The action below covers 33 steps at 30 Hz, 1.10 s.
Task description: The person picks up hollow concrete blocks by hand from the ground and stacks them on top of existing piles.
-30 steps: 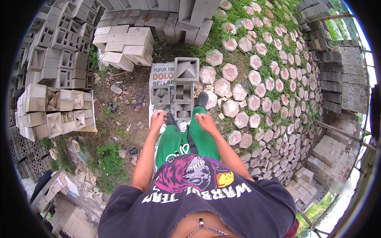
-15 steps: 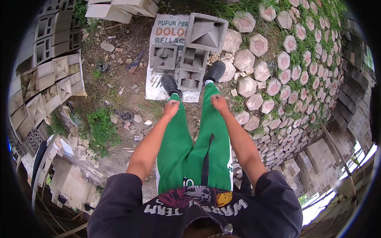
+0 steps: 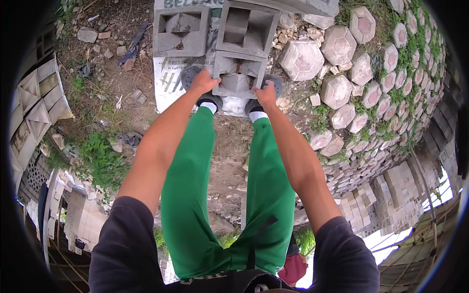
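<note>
A small grey concrete ventilation block (image 3: 238, 84) with a pyramid-like shape inside lies between my shoes, at the near edge of a printed white sack (image 3: 168, 93). My left hand (image 3: 204, 82) grips its left side, fingers curled at the edge. At its near right corner my right hand (image 3: 266, 94) is closed, fingertips on the rim. The undersides of the fingers are hidden. Touching its far side is a second hollow block (image 3: 247, 28). To the left, a third block (image 3: 180, 32) rests on the sack.
Hexagonal pavers (image 3: 301, 60) cover the ground on the right, with grass between them. A larger concrete piece (image 3: 312, 6) is at the far edge. Stacked patterned blocks (image 3: 41, 100) stand at the left, near a leafy plant (image 3: 102, 158). Stones and rubble lie at far left.
I have bent forward, and both hands have moved away from my knees, down to the nearest block, taking hold of its sides. The blocks appear larger and higher in view.
</note>
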{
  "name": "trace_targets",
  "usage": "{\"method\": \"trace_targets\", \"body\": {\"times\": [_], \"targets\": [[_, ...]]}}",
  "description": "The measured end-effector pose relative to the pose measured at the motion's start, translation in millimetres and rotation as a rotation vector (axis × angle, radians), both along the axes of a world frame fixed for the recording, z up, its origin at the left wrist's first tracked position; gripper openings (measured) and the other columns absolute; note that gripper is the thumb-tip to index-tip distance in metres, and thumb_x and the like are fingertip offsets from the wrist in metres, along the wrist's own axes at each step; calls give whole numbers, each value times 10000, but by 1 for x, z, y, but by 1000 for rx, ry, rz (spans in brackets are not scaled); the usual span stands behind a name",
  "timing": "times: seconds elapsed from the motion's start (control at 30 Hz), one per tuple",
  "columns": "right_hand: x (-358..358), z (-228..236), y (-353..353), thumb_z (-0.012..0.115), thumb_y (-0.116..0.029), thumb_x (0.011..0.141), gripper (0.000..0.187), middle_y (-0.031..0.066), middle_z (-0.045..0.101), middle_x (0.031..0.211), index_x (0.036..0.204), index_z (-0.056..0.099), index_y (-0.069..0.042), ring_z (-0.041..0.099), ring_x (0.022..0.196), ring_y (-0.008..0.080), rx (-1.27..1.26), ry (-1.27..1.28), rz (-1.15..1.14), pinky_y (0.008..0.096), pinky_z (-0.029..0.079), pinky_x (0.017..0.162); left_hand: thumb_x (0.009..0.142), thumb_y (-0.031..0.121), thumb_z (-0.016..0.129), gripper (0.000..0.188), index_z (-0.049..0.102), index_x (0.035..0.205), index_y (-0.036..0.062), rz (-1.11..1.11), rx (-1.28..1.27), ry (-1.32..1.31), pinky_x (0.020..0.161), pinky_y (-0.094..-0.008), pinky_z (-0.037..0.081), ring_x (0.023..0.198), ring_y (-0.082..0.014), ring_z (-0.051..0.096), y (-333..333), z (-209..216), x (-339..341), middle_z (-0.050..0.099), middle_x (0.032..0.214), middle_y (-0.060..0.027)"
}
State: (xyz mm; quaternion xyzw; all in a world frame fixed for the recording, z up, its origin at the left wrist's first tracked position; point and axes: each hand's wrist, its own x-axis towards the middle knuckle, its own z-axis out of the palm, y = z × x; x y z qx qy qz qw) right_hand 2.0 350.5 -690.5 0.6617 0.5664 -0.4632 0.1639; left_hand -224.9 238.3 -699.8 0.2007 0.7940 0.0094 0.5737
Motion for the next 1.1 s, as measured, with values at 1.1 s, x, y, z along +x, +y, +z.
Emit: {"method": "trace_targets", "body": {"times": [1.1], "targets": [[34, -117, -22, 603, -5, 672, 658, 142, 624, 1079, 1303, 429, -77, 605, 969, 256, -273, 348, -304, 325, 468, 819, 756, 282, 609, 617, 446, 1335, 144, 163, -91, 134, 963, -404, 426, 1137, -350, 535, -23, -70, 60, 580, 1202, -190]]}}
